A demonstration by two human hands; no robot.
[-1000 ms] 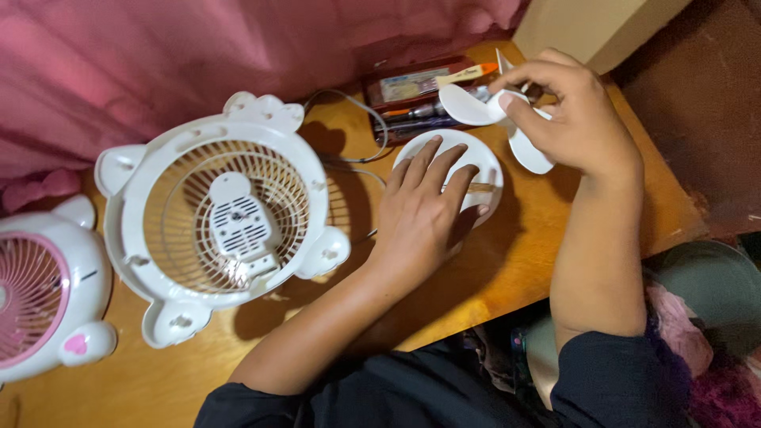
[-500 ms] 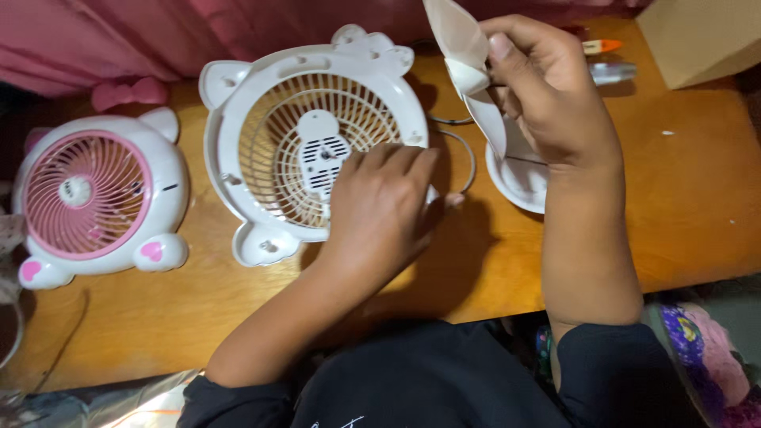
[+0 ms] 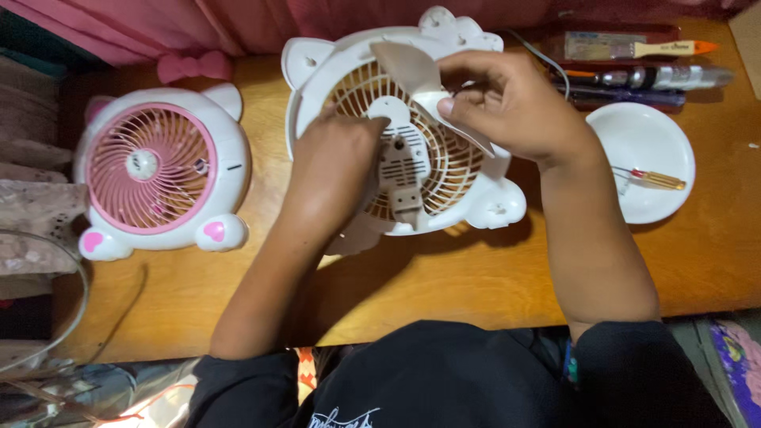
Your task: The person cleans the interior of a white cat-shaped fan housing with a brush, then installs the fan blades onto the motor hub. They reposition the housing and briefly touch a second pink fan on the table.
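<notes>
Wooden table [image 3: 491, 277]: fan blade [image 3: 424, 87] pinched in right hand [image 3: 515, 107] over fan housing [image 3: 412, 127].

Two hands at an opened white fan housing on a wooden desk.

The left hand [image 3: 331, 162] rests on the white fan housing [image 3: 317, 75], fingers over the grille beside the central motor mount [image 3: 400, 162]. The right hand [image 3: 511, 107] pinches a white fan blade [image 3: 412, 71] and holds it over the upper part of the grille, one vane tilted up. To the left stands a complete pink and white fan [image 3: 154, 170], apart from the housing. To the right a white dish [image 3: 646, 135] holds a small screwdriver [image 3: 654, 178] with a yellow handle. Behind the dish lie a brush [image 3: 674, 49] and dark tools. The desk [image 3: 476, 277] runs under a pink curtain [image 3: 238, 20].
</notes>
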